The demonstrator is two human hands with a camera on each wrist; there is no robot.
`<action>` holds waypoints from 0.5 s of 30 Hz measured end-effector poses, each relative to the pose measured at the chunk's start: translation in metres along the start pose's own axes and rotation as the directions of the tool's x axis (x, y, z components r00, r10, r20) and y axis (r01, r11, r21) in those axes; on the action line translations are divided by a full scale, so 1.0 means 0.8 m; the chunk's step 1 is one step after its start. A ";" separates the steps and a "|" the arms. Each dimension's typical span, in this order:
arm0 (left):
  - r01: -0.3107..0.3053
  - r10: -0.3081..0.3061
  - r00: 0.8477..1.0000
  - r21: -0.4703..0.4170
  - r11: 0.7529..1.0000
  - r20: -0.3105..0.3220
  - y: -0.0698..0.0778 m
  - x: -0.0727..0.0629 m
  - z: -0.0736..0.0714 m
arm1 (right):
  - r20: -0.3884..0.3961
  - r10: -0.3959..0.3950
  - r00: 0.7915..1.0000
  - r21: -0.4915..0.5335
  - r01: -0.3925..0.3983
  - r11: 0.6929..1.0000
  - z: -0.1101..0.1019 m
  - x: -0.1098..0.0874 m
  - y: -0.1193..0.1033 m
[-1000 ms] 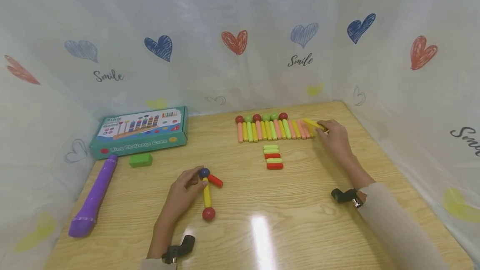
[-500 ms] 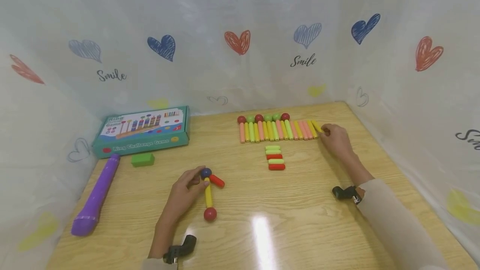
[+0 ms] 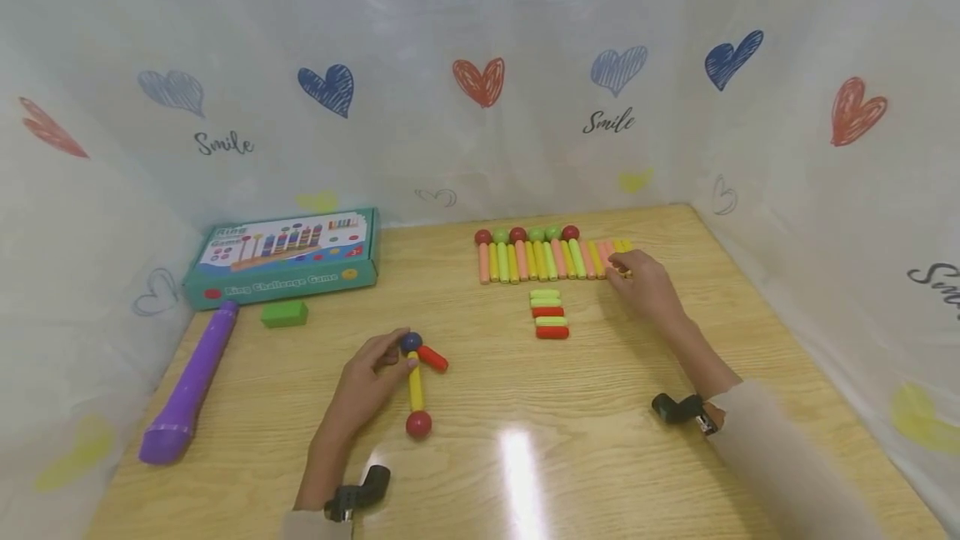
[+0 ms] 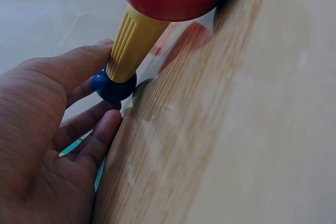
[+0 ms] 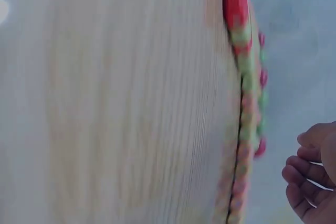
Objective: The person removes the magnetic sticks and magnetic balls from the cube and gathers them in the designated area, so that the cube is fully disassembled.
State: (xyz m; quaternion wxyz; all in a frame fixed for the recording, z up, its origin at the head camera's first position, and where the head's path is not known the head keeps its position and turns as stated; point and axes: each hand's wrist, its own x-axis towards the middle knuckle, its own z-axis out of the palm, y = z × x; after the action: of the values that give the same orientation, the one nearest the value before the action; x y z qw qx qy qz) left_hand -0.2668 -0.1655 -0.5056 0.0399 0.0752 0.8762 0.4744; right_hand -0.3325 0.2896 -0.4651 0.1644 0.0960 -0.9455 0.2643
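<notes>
My left hand [image 3: 365, 382] pinches a blue ball [image 3: 411, 342] between thumb and fingers, the thumb lying along the top of a yellow rod [image 3: 416, 390]. This rod joins the blue ball to a red ball [image 3: 418, 424] nearer the front, and a short red rod [image 3: 432, 358] points off the blue ball to the right. In the left wrist view the thumb tip rests on the yellow rod [image 4: 126, 45]. My right hand [image 3: 647, 286], fingers loosely bent and holding nothing, hovers over the right end of a row of pink, yellow and green rods [image 3: 529, 262].
Red and green balls [image 3: 517, 235] line the back of the row. Several short green and red rods [image 3: 552, 332] lie stacked side by side before it. At left are a teal game box [image 3: 281, 261], a green block [image 3: 285, 314] and a purple toy microphone [image 3: 187, 390].
My right hand set a yellow rod down at the row's right end, let go and shifted left over the row. The left hand has kept its hold on the blue ball.
</notes>
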 end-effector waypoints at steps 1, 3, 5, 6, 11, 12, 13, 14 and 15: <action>0.001 -0.001 1.000 0.001 1.000 -0.002 0.000 0.000 -0.001 | 0.001 -0.043 0.999 0.014 0.043 0.999 0.006 -0.003 -0.014; 0.004 -0.004 1.000 -0.005 1.000 -0.001 0.000 0.000 -0.003 | 0.022 -0.120 0.993 0.044 0.119 0.992 0.018 -0.010 -0.043; 0.005 -0.005 1.000 -0.011 1.000 -0.003 -0.001 0.000 -0.004 | 0.049 -0.211 0.976 0.070 0.207 0.976 0.031 -0.017 -0.073; 0.002 -0.002 1.000 -0.013 1.000 -0.004 -0.002 0.000 -0.004 | 0.064 -0.251 0.966 0.087 0.245 0.966 0.038 -0.020 -0.087; -0.015 0.015 1.000 -0.013 1.000 -0.011 -0.005 0.001 -0.001 | 0.129 -0.444 0.887 0.139 0.427 0.894 0.073 -0.033 -0.144; -0.019 0.018 1.000 -0.014 1.000 -0.012 -0.005 0.001 0.000 | 0.143 -0.461 0.876 0.149 0.442 0.885 0.079 -0.034 -0.152; -0.023 0.023 1.000 -0.014 1.000 -0.012 -0.006 0.001 0.000 | 0.151 -0.478 0.865 0.158 0.456 0.876 0.085 -0.035 -0.159; -0.025 0.025 1.000 -0.014 1.000 -0.011 -0.006 0.001 0.001 | 0.162 -0.488 0.858 0.163 0.465 0.870 0.090 -0.036 -0.166; -0.025 0.025 1.000 -0.018 1.000 -0.011 -0.005 0.000 0.002 | 0.172 -0.496 0.851 0.165 0.471 0.866 0.095 -0.037 -0.173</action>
State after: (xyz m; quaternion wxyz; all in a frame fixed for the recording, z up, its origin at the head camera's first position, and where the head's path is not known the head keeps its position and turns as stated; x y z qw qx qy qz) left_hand -0.2673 -0.1665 -0.5098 0.0298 0.0834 0.8711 0.4830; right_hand -0.2879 0.1358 -0.4724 0.1198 0.3674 -0.8856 0.2577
